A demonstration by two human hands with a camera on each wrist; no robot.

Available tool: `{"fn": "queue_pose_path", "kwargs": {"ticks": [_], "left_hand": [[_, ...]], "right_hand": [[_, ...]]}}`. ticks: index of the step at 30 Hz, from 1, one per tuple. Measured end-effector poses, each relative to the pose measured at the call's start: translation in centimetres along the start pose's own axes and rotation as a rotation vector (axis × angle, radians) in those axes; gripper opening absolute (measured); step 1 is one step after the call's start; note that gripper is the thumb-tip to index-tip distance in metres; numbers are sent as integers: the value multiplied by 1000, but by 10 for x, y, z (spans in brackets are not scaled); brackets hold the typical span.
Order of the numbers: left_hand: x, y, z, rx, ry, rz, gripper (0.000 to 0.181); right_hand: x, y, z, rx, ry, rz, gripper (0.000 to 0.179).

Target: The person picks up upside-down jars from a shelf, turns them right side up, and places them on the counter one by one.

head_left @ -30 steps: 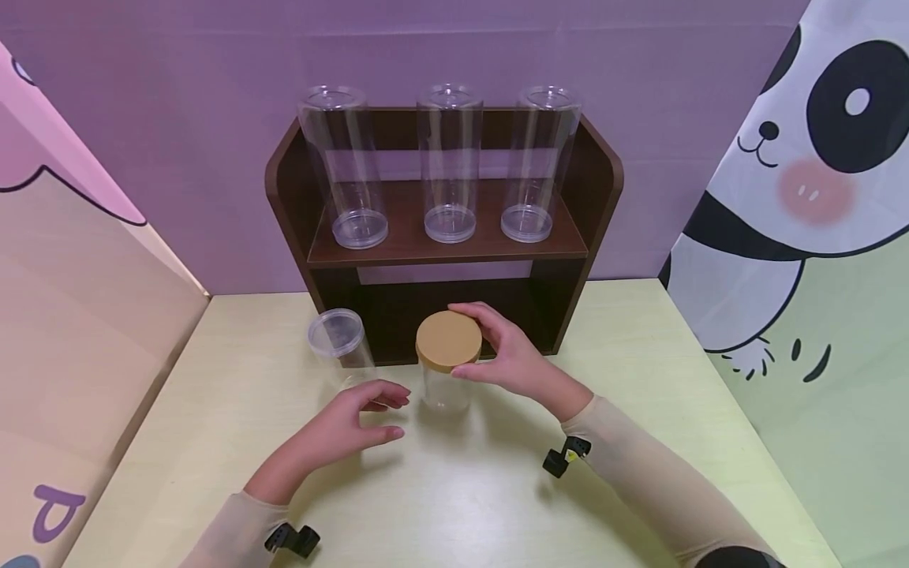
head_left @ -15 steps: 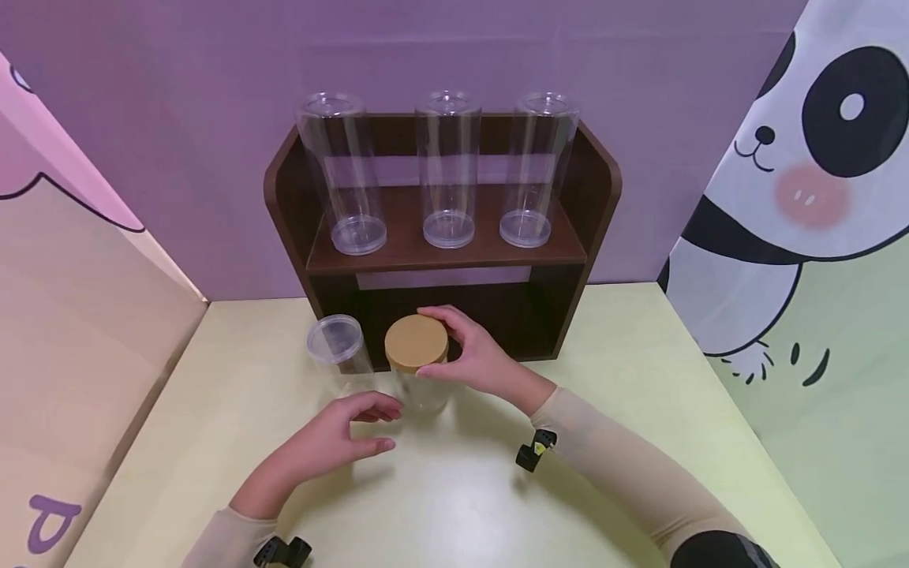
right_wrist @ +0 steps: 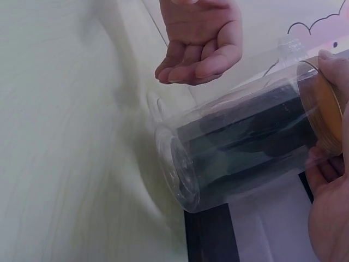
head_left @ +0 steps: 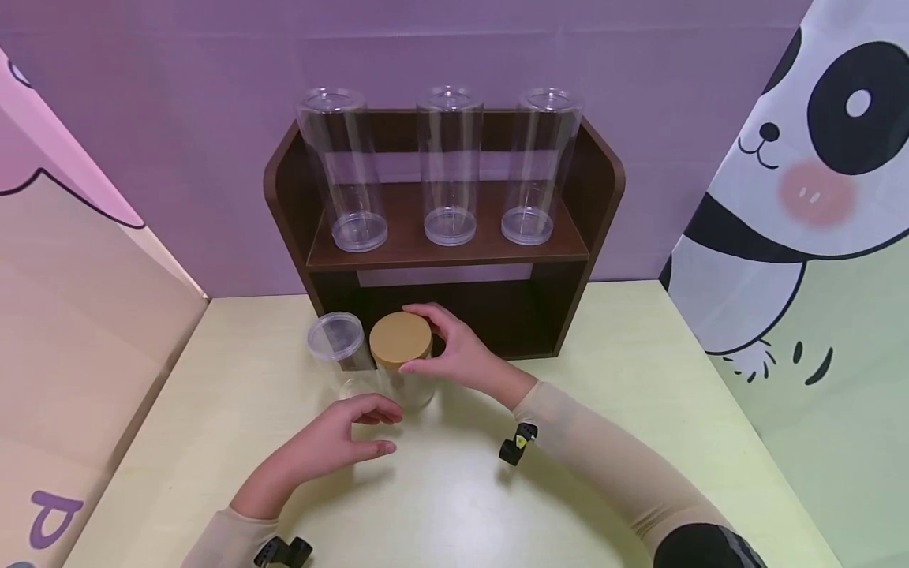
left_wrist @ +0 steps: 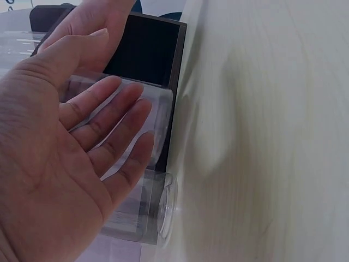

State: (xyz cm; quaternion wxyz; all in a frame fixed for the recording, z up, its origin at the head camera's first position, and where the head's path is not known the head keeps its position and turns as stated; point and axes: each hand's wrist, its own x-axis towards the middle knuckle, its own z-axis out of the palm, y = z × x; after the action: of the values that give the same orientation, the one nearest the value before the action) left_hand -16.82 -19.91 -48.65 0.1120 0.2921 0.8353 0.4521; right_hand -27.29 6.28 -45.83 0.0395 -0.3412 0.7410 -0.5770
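My right hand (head_left: pixel 465 355) grips a clear plastic jar (right_wrist: pixel 240 147) by its tan lid (head_left: pixel 401 339), thumb at the front and fingers behind. The jar stands upright in front of the shelf, right beside a second clear jar (head_left: pixel 336 338) with a translucent top. In the right wrist view the lidded jar's base is close to the tabletop. Just in front of both jars, my left hand (head_left: pixel 334 446) is held with relaxed fingers and thumb apart, palm toward the jars, holding nothing. Its fingers overlap the clear jar walls in the left wrist view.
A dark brown two-tier shelf (head_left: pixel 447 260) stands against the purple backdrop (head_left: pixel 177 118). On its upper tier are three tall clear cylinders, the left (head_left: pixel 341 173), middle (head_left: pixel 450 170) and right (head_left: pixel 540 170). The pale wooden table (head_left: pixel 625 347) spreads in front.
The right hand has moved left with the lidded jar, bringing it up beside the other jar. The left hand has shifted slightly left and down.
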Motion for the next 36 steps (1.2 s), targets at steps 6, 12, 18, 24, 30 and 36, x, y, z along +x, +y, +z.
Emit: {"fn": "queue_pose_path", "kwargs": {"ticks": [6,12,18,24,30,36], "left_hand": [[1,0,1,-13,-3,1,42],[2,-2,2,-14,-8,-3,42],[2,-4,2,-7,-14,-5,41],[3,-2,1,-9,-17,-11,42],[3,0,1,-13,-20,-32,43],[1,1,0,-31,-20,-26,43]], "right_hand": [[0,5,5,15,-1,24,86],[0,8,9,28,-10,44,85],[0,11,12,33,-12,39,86],[1,12,12,30,-9,45,85],[0,12,11,25,-13,57,86],[-2,13,6,-33,-46,69,93]]}}
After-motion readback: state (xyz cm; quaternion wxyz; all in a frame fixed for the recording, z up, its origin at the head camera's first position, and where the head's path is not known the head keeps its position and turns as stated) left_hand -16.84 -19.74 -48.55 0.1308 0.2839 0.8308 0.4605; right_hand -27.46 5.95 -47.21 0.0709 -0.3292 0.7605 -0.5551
